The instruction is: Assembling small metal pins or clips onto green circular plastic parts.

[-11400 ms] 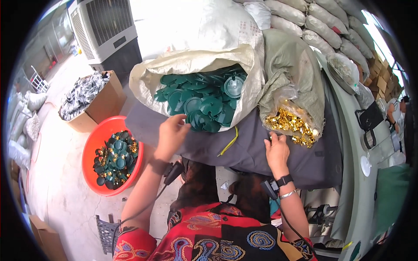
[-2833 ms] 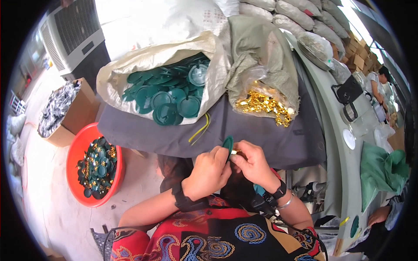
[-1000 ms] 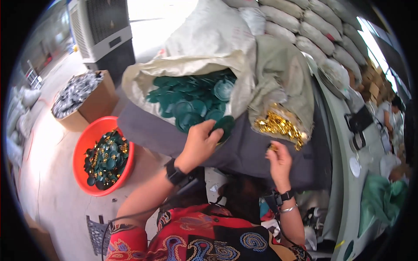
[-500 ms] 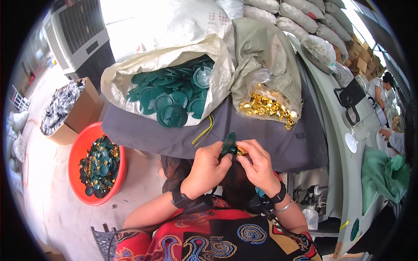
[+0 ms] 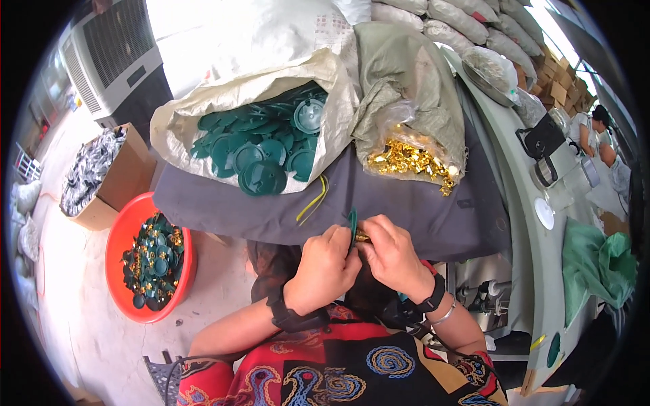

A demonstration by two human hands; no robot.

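Between my two hands, close to the near edge of the dark cloth, is a round green plastic lid (image 5: pixel 353 227), seen nearly edge-on. My left hand (image 5: pixel 323 262) is closed on the lid from the left. The fingers of my right hand (image 5: pixel 393 254) pinch a small gold piece (image 5: pixel 363 236) against the lid's right face; most of that piece is hidden. Beyond my hands, a white woven sack (image 5: pixel 183 125) lies open with many green lids (image 5: pixel 263 177) spilling at its mouth. Beside it, a grey-green sack (image 5: pixel 379 88) opens onto a heap of gold pieces (image 5: pixel 413 157).
On the floor at left stands a red basin (image 5: pixel 115 281) filled with green-and-gold pieces. Behind it are a cardboard box (image 5: pixel 128 176) of grey strips and an air cooler (image 5: pixel 112 61). Yellow ties (image 5: pixel 313 199) lie on the dark cloth (image 5: pixel 257 216). A long table (image 5: pixel 525 271) runs along the right; people sit beyond.
The green lid has turned from a slanted view to nearly edge-on. My right fingers have moved left, closer against it, covering more of the gold piece. The whole view has shifted slightly.
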